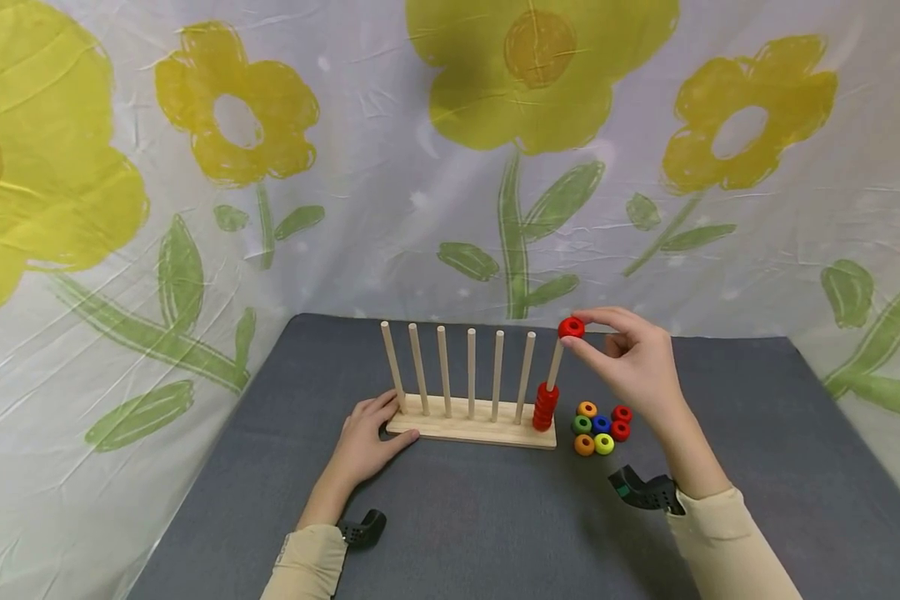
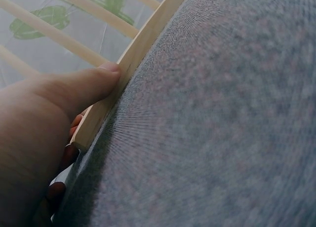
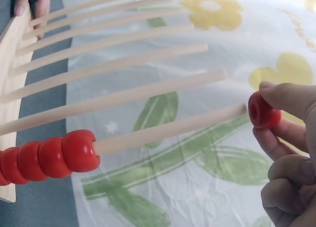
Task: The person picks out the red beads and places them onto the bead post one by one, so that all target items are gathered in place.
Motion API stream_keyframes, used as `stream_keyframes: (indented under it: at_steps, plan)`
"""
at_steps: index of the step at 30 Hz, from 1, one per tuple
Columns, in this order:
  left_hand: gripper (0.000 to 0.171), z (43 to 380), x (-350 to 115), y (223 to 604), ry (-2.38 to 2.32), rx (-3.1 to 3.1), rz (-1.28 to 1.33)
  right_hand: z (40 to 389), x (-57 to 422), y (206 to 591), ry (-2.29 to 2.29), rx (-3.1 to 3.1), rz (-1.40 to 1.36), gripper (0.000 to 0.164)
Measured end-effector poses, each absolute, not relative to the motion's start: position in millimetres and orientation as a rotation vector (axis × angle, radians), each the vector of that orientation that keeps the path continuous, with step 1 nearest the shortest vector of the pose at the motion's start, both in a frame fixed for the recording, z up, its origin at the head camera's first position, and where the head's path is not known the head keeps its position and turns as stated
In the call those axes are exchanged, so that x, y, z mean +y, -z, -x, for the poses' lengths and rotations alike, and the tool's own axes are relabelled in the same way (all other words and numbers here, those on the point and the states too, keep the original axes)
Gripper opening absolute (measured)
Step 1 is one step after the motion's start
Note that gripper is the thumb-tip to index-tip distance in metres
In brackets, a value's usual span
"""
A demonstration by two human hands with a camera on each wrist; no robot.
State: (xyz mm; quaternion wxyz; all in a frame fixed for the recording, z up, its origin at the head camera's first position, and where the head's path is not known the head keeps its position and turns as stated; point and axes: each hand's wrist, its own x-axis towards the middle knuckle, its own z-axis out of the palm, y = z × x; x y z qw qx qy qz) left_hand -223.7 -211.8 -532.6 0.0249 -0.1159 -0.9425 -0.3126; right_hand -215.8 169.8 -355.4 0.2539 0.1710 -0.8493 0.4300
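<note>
Between thumb and forefinger my right hand (image 1: pixel 633 358) pinches a red bead (image 3: pixel 265 111), its hole facing the tip of the rightmost peg (image 3: pixel 173 130). A small gap shows between bead and peg tip in the right wrist view. Lower on that same peg sits a stack of several red beads (image 1: pixel 545 407). The pegs rise from a pale wooden base (image 1: pixel 465 429). At the base's left end my left hand (image 1: pixel 363 442) grips it, thumb on the front edge (image 2: pixel 106 76) and fingers round the far side.
Just right of the base lie loose beads on the grey table (image 1: pixel 450 517): orange (image 1: pixel 584 445), green (image 1: pixel 582 425), blue (image 1: pixel 602 424), yellow (image 1: pixel 603 443) and red (image 1: pixel 620 431). A flower-printed cloth (image 1: pixel 375 233) hangs behind the table. The other pegs (image 1: pixel 471 375) carry no beads.
</note>
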Motion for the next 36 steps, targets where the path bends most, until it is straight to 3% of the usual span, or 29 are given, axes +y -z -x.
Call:
stream_keyframes:
  at_steps: [36]
  plan:
    - [0.074, 222.8, -212.0, 532.3, 0.992, -2.894, 0.370, 214.7, 162.8, 367.0, -1.190, -2.357, -0.467, 0.029]
